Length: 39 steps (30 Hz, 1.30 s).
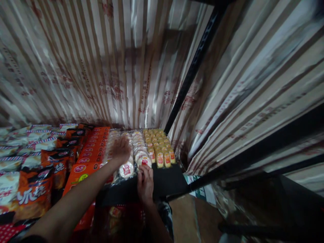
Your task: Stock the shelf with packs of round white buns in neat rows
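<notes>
My left hand reaches over the rows of clear-wrapped, round white cakes, its fingers stretched out and slightly blurred. The palm side hides part of the packs beneath it, so contact is unclear. My right hand is at the front end of a neighbouring row, its curled fingers gripping the lower edge of a wrapped pack of round cakes with a red label. Another red-labelled cake pack lies just left of it. To the right stand rows of small yellow wrapped cakes.
Orange flat boxes and orange-black snack bags fill the left side, with white bags beyond. The black shelf ends at a dark metal post. Striped curtains hang behind; cardboard lies below.
</notes>
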{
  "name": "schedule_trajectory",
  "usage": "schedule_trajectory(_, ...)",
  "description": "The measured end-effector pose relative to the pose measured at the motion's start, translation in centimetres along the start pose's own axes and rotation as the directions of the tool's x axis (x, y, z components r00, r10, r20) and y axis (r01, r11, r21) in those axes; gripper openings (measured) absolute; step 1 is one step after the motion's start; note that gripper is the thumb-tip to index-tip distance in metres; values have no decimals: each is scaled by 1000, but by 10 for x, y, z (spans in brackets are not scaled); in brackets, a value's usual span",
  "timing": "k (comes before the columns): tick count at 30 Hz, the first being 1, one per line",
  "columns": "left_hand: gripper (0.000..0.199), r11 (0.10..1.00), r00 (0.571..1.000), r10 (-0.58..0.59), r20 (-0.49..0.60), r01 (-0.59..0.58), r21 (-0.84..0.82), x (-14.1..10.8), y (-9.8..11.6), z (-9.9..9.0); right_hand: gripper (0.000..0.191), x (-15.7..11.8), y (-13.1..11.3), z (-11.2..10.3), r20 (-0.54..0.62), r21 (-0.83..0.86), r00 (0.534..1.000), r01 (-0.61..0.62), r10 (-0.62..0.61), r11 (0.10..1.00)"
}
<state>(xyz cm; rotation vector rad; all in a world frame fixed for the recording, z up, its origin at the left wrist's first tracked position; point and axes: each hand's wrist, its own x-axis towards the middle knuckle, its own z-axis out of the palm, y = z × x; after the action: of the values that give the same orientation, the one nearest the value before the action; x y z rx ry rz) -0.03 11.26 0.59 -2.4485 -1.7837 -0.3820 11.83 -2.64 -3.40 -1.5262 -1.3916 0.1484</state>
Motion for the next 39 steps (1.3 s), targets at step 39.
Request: schedule_trajectory(39,45,937,941,290,-172,-316,-151,-107,66,4,37,5,28,-14,97,-267,995,57,-32,962)
